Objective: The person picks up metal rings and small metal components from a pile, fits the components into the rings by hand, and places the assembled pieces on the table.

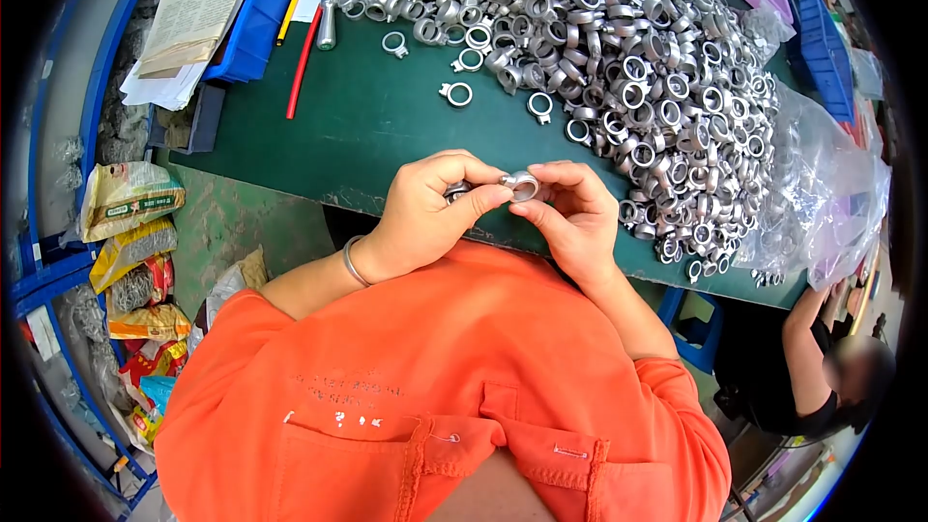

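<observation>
Between my two hands, just over the front edge of the green table, is a small grey metal ring [523, 186] with a lug on its side. My left hand [432, 201] pinches it by the lug with thumb and index finger. A second metal ring [456, 190] shows partly, tucked in the curled fingers of that hand. From the other side my right hand [578, 216] grips the first ring between thumb and fingertips. Past my hands a large heap of similar metal rings [633, 68] spreads over the table, with a few loose ones, such as a ring [457, 95], at its near edge.
On the green table [338, 135] lie a red pencil [304, 63], a yellow pen [289, 16] and a metal-handled tool [330, 10]. A blue bin [256, 24] with papers stands left. Clear plastic bags [812, 174] and another person [812, 358] are at right.
</observation>
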The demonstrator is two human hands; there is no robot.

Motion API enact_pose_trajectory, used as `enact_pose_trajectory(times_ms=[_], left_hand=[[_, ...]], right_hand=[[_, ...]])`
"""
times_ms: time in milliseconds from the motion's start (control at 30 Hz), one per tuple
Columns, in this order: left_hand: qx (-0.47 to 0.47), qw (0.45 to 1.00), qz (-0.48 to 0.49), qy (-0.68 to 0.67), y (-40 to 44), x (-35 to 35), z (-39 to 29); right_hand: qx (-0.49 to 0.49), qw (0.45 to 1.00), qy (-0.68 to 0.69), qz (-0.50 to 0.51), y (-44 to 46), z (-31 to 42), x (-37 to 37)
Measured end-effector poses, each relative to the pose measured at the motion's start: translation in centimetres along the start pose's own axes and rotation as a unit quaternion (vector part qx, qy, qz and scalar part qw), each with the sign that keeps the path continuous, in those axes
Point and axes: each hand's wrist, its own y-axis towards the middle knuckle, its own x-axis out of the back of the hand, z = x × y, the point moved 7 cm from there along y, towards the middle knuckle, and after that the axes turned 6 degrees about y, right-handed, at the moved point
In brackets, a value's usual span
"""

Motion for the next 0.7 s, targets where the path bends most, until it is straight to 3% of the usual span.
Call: enact_pose_trajectory(times_ms=[133,200,500,667,700], left_hand=[[-0.022,0.999,0.004,0.035,0.1,0.2,-0.5],[-0.078,0.994,0.003,0.073,0.1,0.3,-1.2],[-0.072,0.995,0.003,0.075,0.2,0.3,-1.3],[-0.056,0.993,-0.015,0.101,0.6,0.5,-1.2],[0.007,0.998,-0.009,0.065,0.6,0.5,-0.6]], right_hand=[[0.019,1.000,-0.004,0.007,0.1,0.4,-0.1],[0.022,1.000,-0.007,0.009,0.1,0.4,-0.1],[0.032,0.999,-0.017,0.009,0.2,0.7,-0.1],[-0.090,0.994,0.050,0.031,0.7,0.5,-0.6],[-0.090,0.994,-0.002,0.054,1.3,0.7,-0.4]])
